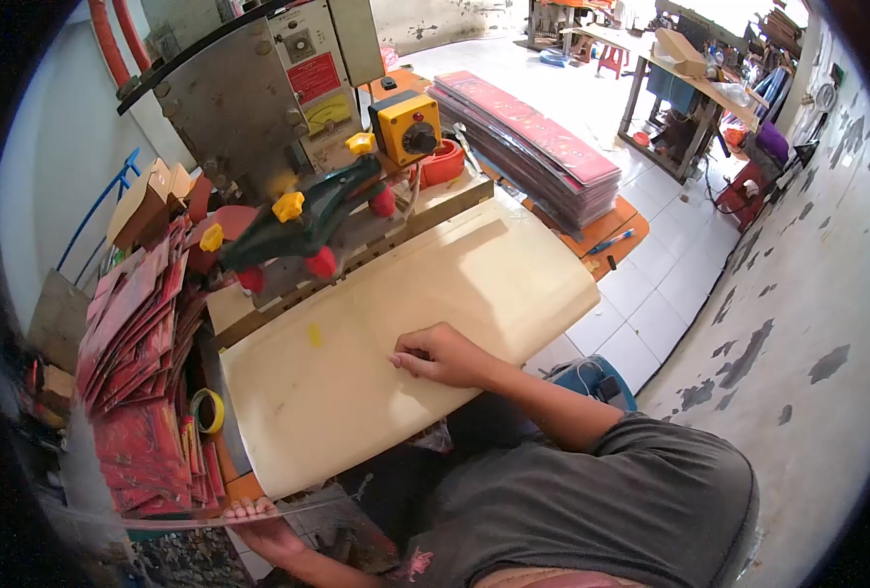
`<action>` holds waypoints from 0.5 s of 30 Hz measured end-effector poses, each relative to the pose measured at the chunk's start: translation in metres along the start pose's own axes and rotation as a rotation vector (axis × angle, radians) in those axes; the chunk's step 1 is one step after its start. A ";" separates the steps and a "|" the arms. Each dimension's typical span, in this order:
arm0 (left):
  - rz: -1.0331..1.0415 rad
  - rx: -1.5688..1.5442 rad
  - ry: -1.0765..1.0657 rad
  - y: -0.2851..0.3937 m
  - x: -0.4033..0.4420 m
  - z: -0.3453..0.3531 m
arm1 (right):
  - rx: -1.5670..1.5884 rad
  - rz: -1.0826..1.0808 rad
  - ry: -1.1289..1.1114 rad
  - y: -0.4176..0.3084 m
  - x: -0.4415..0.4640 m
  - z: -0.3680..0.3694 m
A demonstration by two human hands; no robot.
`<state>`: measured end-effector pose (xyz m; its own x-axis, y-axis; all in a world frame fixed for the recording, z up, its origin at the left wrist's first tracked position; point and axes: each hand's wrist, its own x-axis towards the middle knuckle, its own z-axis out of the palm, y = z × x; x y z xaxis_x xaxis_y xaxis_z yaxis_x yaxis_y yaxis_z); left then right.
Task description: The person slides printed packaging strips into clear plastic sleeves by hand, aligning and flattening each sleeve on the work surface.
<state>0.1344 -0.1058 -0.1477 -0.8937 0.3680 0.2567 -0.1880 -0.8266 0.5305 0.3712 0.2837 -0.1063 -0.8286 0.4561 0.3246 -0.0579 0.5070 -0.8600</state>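
Note:
My right hand point(440, 355) hovers over or rests on the wide cream sheet point(356, 392) that covers the bench in front of the press. Its fingers are curled in, and I see nothing between them. Lower down, my left hand point(263, 529) is at the near left corner of the bench, its fingers bent at the edge of a clear plastic sheet point(347, 508). Behind the cream sheet stands the press point(229, 98), with a dark green bracket point(302, 220) carrying yellow knobs and red feet. A yellow mark point(315, 335) shows on the cream surface.
Red printed packets point(141, 343) are heaped at the left, beside a yellow tape roll point(207, 411). A tall stack of red printed sheets point(543, 137) stands on an orange table, near a blue pen point(612, 241). A yellow control box point(407, 127) sits by the press. A peeling wall point(778, 343) borders the right.

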 end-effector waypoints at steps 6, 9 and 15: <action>0.033 -0.099 -0.084 0.003 -0.001 0.040 | 0.010 -0.014 -0.022 -0.005 0.003 -0.002; 0.056 -0.117 -0.094 0.003 -0.003 0.049 | 0.006 -0.014 -0.039 -0.003 0.004 -0.001; 0.058 -0.172 -0.116 -0.002 0.001 0.052 | -0.001 -0.036 -0.052 -0.005 0.005 -0.003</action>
<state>0.1554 -0.0812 -0.1066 -0.8542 0.3560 0.3790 -0.2134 -0.9046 0.3689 0.3689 0.2857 -0.0993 -0.8537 0.3994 0.3343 -0.0873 0.5229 -0.8479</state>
